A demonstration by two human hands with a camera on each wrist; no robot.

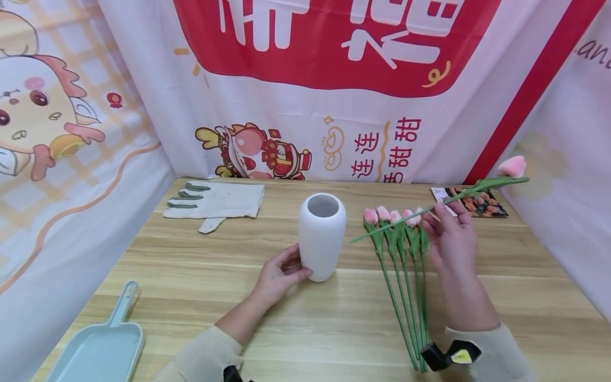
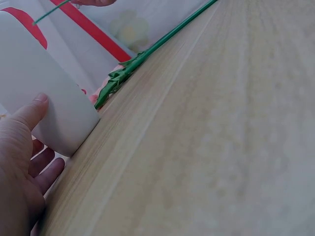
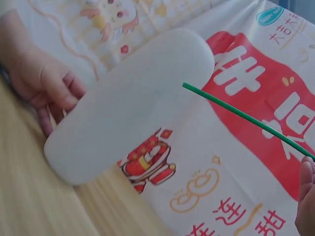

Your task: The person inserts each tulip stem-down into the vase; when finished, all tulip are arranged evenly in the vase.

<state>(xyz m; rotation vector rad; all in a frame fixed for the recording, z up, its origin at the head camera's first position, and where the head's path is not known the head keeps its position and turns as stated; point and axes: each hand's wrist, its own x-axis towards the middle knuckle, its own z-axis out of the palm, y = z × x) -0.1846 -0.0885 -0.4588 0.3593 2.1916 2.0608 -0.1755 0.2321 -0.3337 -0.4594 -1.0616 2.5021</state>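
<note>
A white vase [image 1: 322, 244] stands upright on the wooden table, its round mouth facing up. Low on its left side my left hand [image 1: 279, 277] holds it, the thumb in front and the fingers around the side. My right hand [image 1: 453, 239] pinches the green stem of a pink artificial tulip [image 1: 484, 184] above the table. The bloom points up and right, while the bare stem end [image 3: 189, 87] slants toward the vase, apart from it. Below that stem, several more pink tulips [image 1: 403, 254] lie in a row, blooms away from me.
At the back left lies a white glove [image 1: 229, 199] with green fingertips. A light blue dustpan [image 1: 102, 345] rests at the front left. Behind the right hand is a card with a flower picture [image 1: 482, 204]. Printed cloth [image 1: 286, 101] hangs along the table's back and sides.
</note>
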